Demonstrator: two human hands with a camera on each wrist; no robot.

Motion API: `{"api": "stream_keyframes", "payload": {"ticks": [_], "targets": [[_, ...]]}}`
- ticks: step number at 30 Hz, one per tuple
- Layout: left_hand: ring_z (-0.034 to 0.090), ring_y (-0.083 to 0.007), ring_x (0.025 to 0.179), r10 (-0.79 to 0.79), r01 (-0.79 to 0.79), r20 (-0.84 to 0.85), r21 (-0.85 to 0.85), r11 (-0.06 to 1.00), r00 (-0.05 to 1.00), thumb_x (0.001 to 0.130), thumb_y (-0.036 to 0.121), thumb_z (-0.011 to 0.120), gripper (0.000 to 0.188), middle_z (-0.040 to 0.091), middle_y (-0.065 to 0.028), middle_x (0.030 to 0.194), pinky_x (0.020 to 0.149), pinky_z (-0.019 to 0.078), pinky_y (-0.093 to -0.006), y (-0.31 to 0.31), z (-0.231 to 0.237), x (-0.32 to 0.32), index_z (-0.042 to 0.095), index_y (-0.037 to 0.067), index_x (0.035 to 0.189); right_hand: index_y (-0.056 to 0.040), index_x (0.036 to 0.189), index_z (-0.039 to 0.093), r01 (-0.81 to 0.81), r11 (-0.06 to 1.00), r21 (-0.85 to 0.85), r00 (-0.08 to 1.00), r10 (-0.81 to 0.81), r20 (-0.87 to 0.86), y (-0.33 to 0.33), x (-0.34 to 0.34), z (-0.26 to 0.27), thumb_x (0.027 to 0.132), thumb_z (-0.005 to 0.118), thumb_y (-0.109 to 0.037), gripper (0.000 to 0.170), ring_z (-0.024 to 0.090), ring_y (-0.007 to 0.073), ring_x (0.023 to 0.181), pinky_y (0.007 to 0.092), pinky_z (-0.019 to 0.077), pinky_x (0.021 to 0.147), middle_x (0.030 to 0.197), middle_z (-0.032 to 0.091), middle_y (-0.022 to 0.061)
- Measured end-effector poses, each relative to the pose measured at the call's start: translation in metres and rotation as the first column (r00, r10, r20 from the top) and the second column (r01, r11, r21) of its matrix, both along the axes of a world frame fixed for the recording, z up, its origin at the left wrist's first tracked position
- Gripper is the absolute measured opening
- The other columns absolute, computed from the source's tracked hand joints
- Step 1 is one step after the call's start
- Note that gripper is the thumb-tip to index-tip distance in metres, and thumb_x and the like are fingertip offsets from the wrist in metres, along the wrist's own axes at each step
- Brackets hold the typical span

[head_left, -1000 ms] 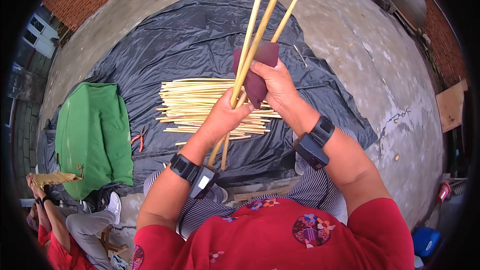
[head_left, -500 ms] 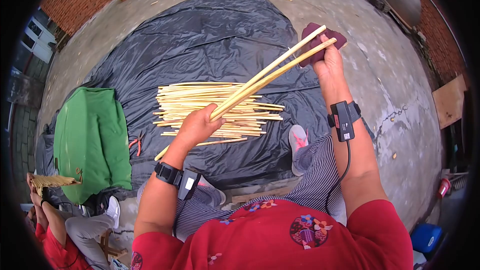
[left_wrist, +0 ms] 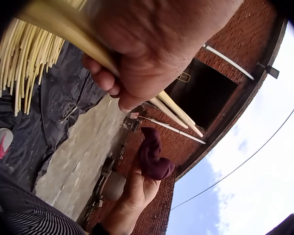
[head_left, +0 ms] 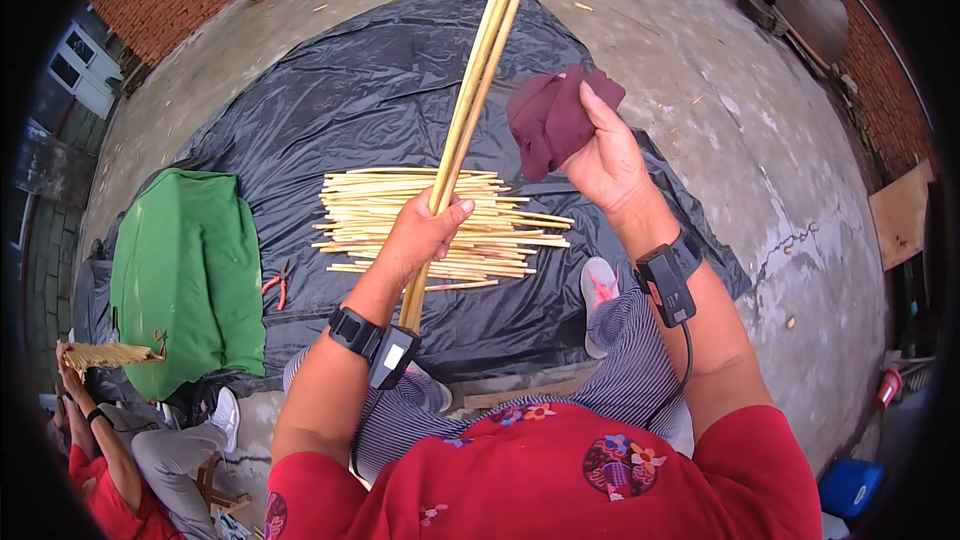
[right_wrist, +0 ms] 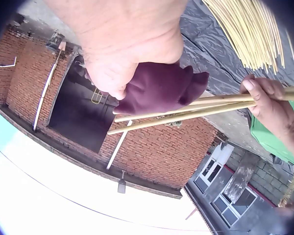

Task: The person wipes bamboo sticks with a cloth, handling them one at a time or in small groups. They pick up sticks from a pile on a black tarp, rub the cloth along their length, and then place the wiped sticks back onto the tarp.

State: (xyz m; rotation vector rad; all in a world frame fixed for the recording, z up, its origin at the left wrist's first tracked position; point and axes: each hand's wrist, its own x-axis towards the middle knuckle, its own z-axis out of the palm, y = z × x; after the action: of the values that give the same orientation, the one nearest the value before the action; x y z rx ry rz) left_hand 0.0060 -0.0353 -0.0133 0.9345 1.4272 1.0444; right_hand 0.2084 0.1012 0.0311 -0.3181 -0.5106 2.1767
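My left hand (head_left: pixel 422 233) grips a few long pale sticks (head_left: pixel 477 70), which stand steeply in the head view, their lower ends passing by the wrist. To their right, my right hand (head_left: pixel 608 162) holds a crumpled maroon cloth (head_left: pixel 552 122) between thumb and fingers, apart from the sticks. In the left wrist view the fingers of my left hand (left_wrist: pixel 137 54) curl round the sticks, and the cloth (left_wrist: pixel 154 155) hangs in the other hand. A pile of similar sticks (head_left: pixel 400 210) lies on the black sheet (head_left: pixel 350 90) beyond my left hand.
A green cloth (head_left: pixel 185 280) covers something at the left, with red-handled pliers (head_left: pixel 282 285) beside it. Another person (head_left: pixel 130 460) sits at the lower left holding a woven piece (head_left: pixel 105 355). My shoe (head_left: pixel 600 290) rests at the sheet's near edge.
The cloth first wrapped the sticks, then moved out to their upper ends at the right; now it is back nearer me and off them. The sticks have swung from slanting right to steeper.
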Motion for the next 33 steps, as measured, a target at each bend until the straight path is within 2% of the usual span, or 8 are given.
{"api": "stream_keyframes", "payload": {"ticks": [4,8,9,16,20,25,30,33], "targets": [[0.041,-0.0034,0.045,0.005,-0.005,-0.057,-0.003,1.0,0.998,0.089,0.024,0.063,0.02,0.043,0.0048,0.056,0.039,0.0356,-0.0201,0.012,-0.003,0.023,0.054,0.007,0.095,-0.0049,0.121,0.049,-0.125,0.971,0.205,0.988,0.103,0.115,-0.036,-0.032,-0.003,0.096,0.051,-0.033,0.038,0.057,0.0195,0.105,0.0374,0.0429,0.097,0.114,0.058,0.0068],[0.064,-0.0325,0.061,0.175,0.129,-0.605,0.425,0.896,0.776,0.084,0.022,0.063,0.033,0.065,-0.0163,0.072,0.057,0.0502,-0.0397,0.018,-0.033,0.033,0.053,0.004,0.109,-0.0027,0.115,0.048,0.062,0.932,0.357,0.914,-0.196,0.354,-0.052,-0.059,-0.027,0.086,0.066,-0.019,0.038,0.058,0.015,0.091,0.0293,0.0471,0.086,0.098,0.057,0.0053],[0.063,-0.0416,0.073,0.082,0.123,-0.655,0.261,0.957,0.751,0.082,0.025,0.063,0.041,0.064,-0.0244,0.079,0.064,0.0491,-0.0473,0.018,-0.04,0.031,0.051,0.004,0.116,-0.0032,0.113,0.048,0.055,0.941,0.334,0.914,-0.182,0.362,-0.048,-0.058,-0.031,0.084,0.067,-0.015,0.036,0.058,0.0147,0.09,0.0287,0.0479,0.084,0.098,0.057,0.0056],[0.063,-0.0409,0.072,0.091,0.151,-0.716,0.267,0.952,0.692,0.083,0.031,0.065,0.037,0.063,-0.022,0.074,0.063,0.0481,-0.0479,0.014,-0.02,0.036,0.051,0.004,0.105,-0.0064,0.102,0.051,0.181,0.96,0.213,0.926,-0.24,0.291,-0.034,-0.051,-0.011,0.08,0.067,-0.005,0.028,0.06,0.0143,0.084,0.0292,0.0527,0.074,0.094,0.058,0.005],[0.062,-0.0381,0.067,-0.001,0.164,-0.654,0.189,0.968,0.757,0.084,0.032,0.066,0.034,0.062,-0.0191,0.071,0.063,0.048,-0.0451,0.012,-0.028,0.033,0.052,0.005,0.098,-0.0068,0.099,0.054,0.29,0.94,0.18,0.908,-0.33,0.26,-0.016,-0.041,-0.006,0.081,0.068,-0.006,0.023,0.062,0.0148,0.08,0.03,0.0537,0.071,0.09,0.061,0.0048],[0.046,-0.0085,0.048,-0.306,0.314,-0.215,0.0,0.95,0.927,0.088,0.026,0.066,0.025,0.048,0.0019,0.06,0.045,0.0385,-0.0246,-0.001,-0.006,0.034,0.053,0.005,0.092,-0.0039,0.099,0.057,0.382,0.894,0.234,0.87,-0.433,0.235,0.005,-0.017,0.006,0.082,0.069,-0.011,0.021,0.063,0.0157,0.08,0.03,0.0536,0.071,0.09,0.064,0.0062],[0.038,-0.004,0.04,-0.456,0.51,0.342,-0.085,0.856,0.822,0.087,0.024,0.067,0.023,0.045,0.0033,0.055,0.037,0.03,-0.0197,-0.014,-0.001,0.027,0.053,0.006,0.089,-0.0016,0.1,0.058,0.4,0.901,0.166,0.887,-0.427,0.177,0.026,0.008,0.008,0.084,0.068,-0.012,0.022,0.065,0.017,0.083,0.0307,0.0549,0.074,0.093,0.066,0.0077],[0.038,-0.0045,0.039,-0.478,0.551,0.392,-0.095,0.829,0.786,0.088,0.023,0.065,0.022,0.044,0.0034,0.055,0.037,0.0299,-0.0201,-0.018,-0.003,0.026,0.053,0.005,0.088,-0.0019,0.101,0.057,0.441,0.877,0.19,0.881,-0.463,0.092,0.035,0.019,0.01,0.084,0.068,-0.014,0.024,0.064,0.017,0.083,0.0307,0.0546,0.074,0.092,0.065,0.0078]]}}
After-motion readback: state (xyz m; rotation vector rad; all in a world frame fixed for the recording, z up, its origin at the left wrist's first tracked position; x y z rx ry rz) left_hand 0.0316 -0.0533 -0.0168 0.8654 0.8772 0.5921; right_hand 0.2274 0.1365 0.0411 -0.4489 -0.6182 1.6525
